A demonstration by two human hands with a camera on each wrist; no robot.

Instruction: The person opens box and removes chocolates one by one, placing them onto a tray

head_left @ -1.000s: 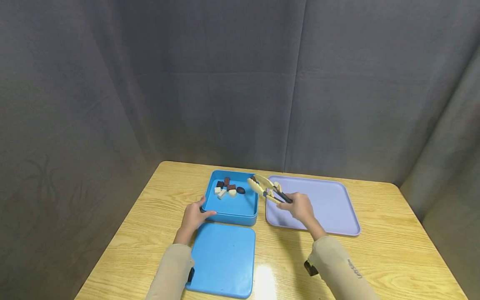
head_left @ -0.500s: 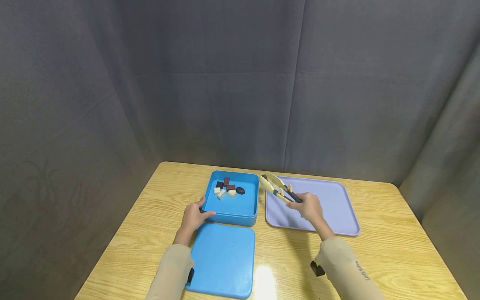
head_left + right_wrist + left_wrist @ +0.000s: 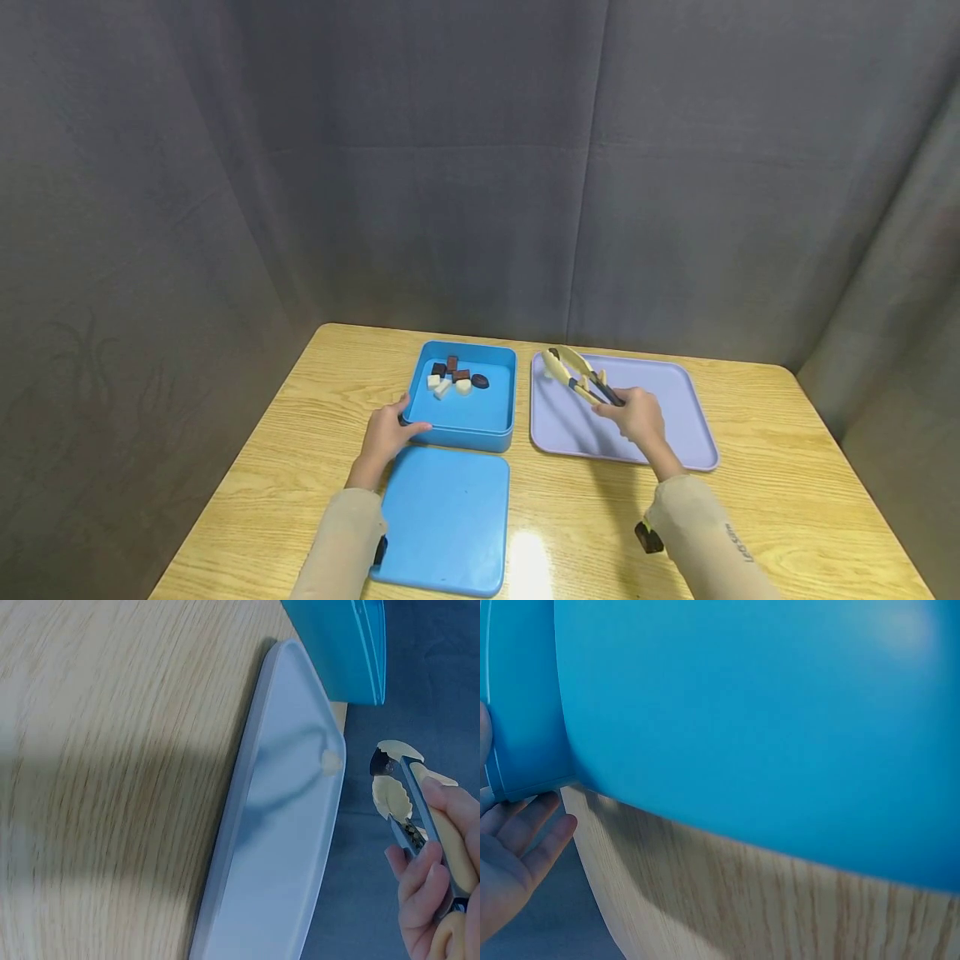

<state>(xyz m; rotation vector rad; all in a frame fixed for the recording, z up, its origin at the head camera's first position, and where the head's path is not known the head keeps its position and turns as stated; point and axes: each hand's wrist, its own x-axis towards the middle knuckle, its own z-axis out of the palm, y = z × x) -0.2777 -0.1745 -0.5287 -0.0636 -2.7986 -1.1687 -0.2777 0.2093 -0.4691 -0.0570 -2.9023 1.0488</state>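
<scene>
My right hand (image 3: 637, 414) grips cream tongs (image 3: 577, 375) above the left part of a lilac tray (image 3: 675, 417). The tong tips are nearly together, and a small dark piece (image 3: 380, 759) seems pinched between them. A small pale piece (image 3: 328, 761) lies on the tray (image 3: 277, 847) below the tongs (image 3: 409, 795). My left hand (image 3: 386, 433) rests with relaxed fingers against the front left corner of an open blue box (image 3: 459, 435). Several dark and white pieces (image 3: 457, 377) lie at the back of the box.
The blue lid (image 3: 446, 521) lies flat on the wooden table (image 3: 787, 467), just in front of the box. Grey curtains close in the table at the back and on both sides. In the left wrist view, the lid (image 3: 765, 712) fills most of the frame.
My right hand has carried the tongs to the right, from the box's right rim to over the lilac tray. The left hand has stayed at the box.
</scene>
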